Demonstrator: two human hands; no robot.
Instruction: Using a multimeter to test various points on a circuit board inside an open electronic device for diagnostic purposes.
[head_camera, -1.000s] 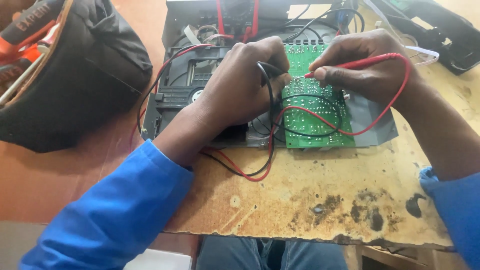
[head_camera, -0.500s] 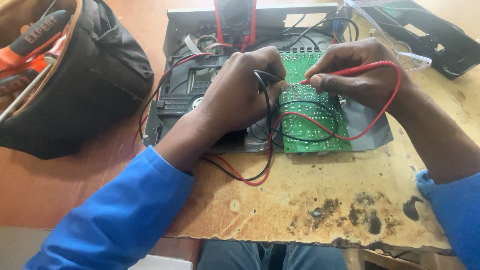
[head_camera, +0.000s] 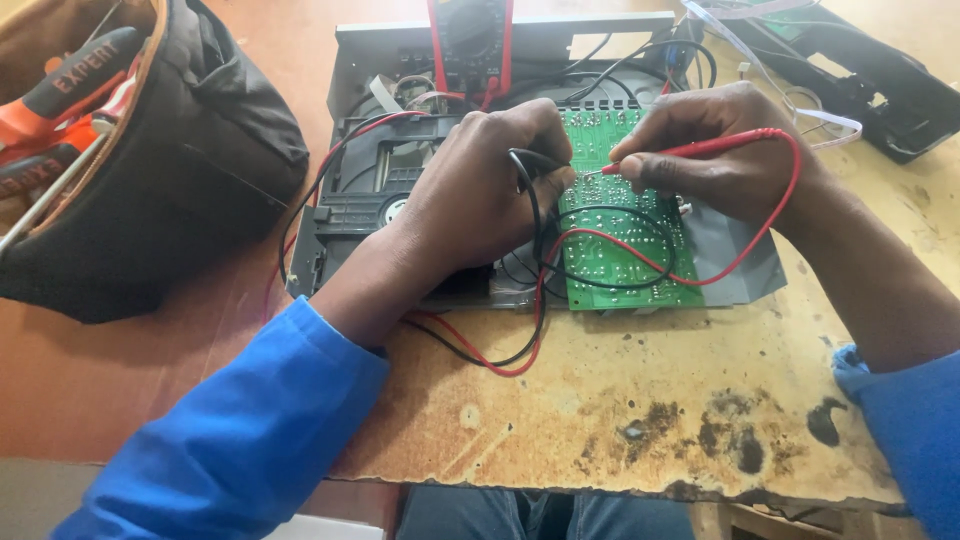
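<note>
1. the left hand (head_camera: 480, 195) rests over the opened grey metal player chassis (head_camera: 560, 45), fingers curled shut around the black test probe (head_camera: 535, 165), whose tip is hidden under the fingertips at the left edge of the green printed circuit board (head_camera: 625, 255).
2. the right hand (head_camera: 725, 160) pinches the thin red test probe (head_camera: 700, 150) between thumb and forefinger, the other fingers folded; the metal tip touches the upper left part of the board.
3. the board lies solder side up at the front of the chassis, between the two hands, partly over a grey sheet (head_camera: 735, 265).
4. a red lead wire (head_camera: 780, 210) loops from the red probe round the right hand and across the board; a black lead wire (head_camera: 600, 285) curls over the board beside it. both run off the chassis front onto the worn, stained wooden tabletop (head_camera: 600, 420).
5. a red-edged multimeter (head_camera: 470, 35) stands at the back of the chassis, beyond the left hand; its screen cannot be read.
6. a black plastic disc mechanism (head_camera: 360, 200) sits in the chassis, left of the left hand.
7. a black fabric tool bag (head_camera: 190, 170) stands well left, holding orange-handled tools (head_camera: 60, 100).
8. a black plastic casing part (head_camera: 880, 85) lies at far right, apart from the chassis.
9. both forearms wear blue sleeves (head_camera: 230, 440).
</note>
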